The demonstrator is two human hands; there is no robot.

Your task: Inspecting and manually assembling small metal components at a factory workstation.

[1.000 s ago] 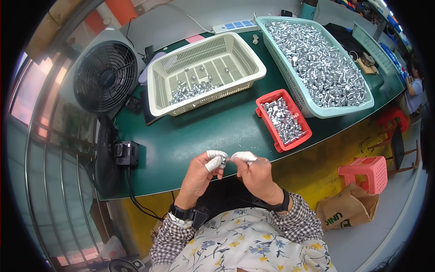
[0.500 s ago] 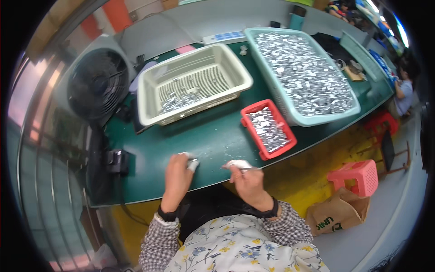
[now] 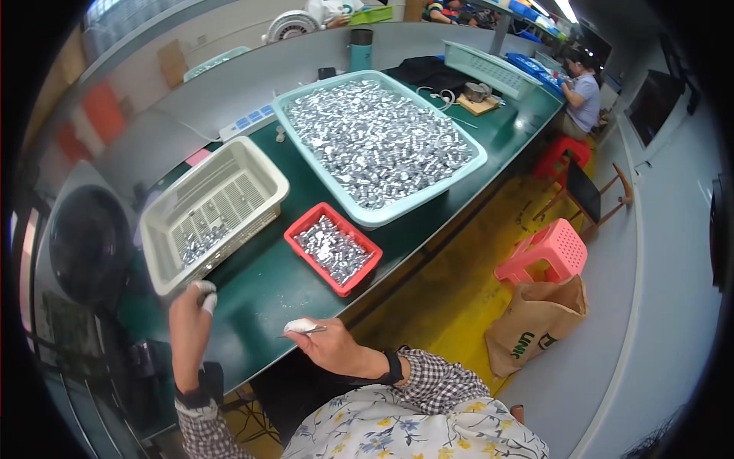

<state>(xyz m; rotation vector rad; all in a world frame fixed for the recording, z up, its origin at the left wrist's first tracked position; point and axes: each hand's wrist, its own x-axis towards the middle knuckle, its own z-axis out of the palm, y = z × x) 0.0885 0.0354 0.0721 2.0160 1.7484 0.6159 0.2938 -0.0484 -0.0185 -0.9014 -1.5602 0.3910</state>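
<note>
My left hand [image 3: 191, 325], with white coverings on thumb and forefinger, is at the near corner of the beige plastic basket [image 3: 158, 229]. Its fingers are bent, the thumb slightly apart, and no part shows between them. Small silvery metal parts [image 3: 200, 246] lie in the basket's near end. Over the table's front edge my right hand [image 3: 332, 348], also with a white finger covering, is closed on a thin pointed metal tool [image 3: 315, 330]; its exact kind is unclear. Beyond that hand stands a red tray [image 3: 372, 265] holding similar metal parts [image 3: 333, 249].
A large pale-blue tub [image 3: 475, 164] heaped with metal parts stands behind the red tray. A fan [image 3: 90, 245] is at the left. Right of the green table [image 3: 264, 287] are a pink stool [image 3: 562, 249] and a paper bag [image 3: 535, 329]. Another person [image 3: 582, 96] sits farther off.
My left hand has moved from the table's front to the basket's corner, and the small metal part seen in its fingers no longer shows there. My right hand keeps the tool. The view has turned right.
</note>
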